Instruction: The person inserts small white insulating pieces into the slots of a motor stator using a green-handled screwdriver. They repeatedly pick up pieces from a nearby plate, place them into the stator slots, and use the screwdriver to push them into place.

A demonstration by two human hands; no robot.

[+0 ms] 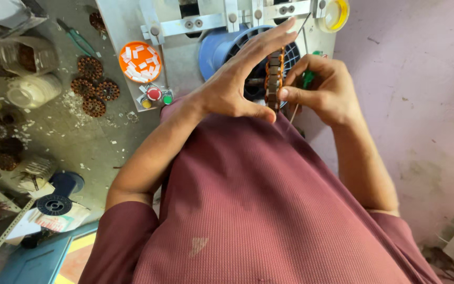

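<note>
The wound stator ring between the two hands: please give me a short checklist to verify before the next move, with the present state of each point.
1. Left hand supports the stator ring: ok, thumb under it, fingers spread.
2. Right hand pinches the ring: ok.
3. Green-handled tool in right hand: ok, its tip is hidden.
4. Windings intact: cannot tell.
5. Ring is apart from blue machine housing: cannot tell.
</note>
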